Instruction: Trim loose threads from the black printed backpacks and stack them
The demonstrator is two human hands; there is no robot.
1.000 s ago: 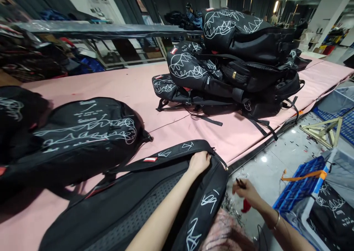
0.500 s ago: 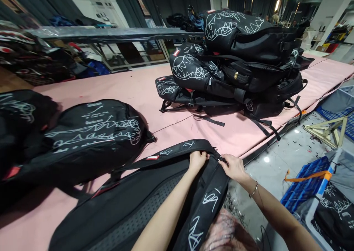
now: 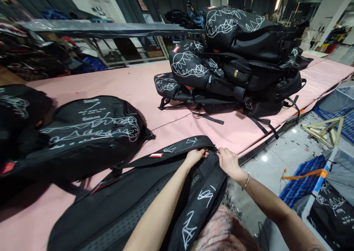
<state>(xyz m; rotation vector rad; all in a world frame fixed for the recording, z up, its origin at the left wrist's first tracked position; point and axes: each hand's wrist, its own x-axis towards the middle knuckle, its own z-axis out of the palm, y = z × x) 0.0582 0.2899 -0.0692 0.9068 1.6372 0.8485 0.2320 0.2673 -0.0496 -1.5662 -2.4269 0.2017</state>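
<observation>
A black backpack (image 3: 91,214) with white scribble drawings on its shoulder straps lies in front of me, padded mesh back facing up. My left hand (image 3: 195,157) is closed on its top end, between the two shoulder straps, with the fingertips partly tucked under the upper strap (image 3: 177,147). Just right of it, my right hand (image 3: 229,164) pinches the top edge of the same backpack where the strap curves over. The small part between the right fingertips is too small to make out. A bracelet circles my right wrist.
Another black backpack (image 3: 96,125) lies at the left on the pink-covered table (image 3: 149,96). Several more form a pile (image 3: 238,62) farther back, straps hanging toward the table edge. Blue crates (image 3: 302,181) and a cream triangular frame (image 3: 323,131) stand on the floor at the right.
My right hand has shifted slightly left and up along the backpack's top edge, closer to the left hand. The left hand keeps nearly the same place. The whole view has moved a little.
</observation>
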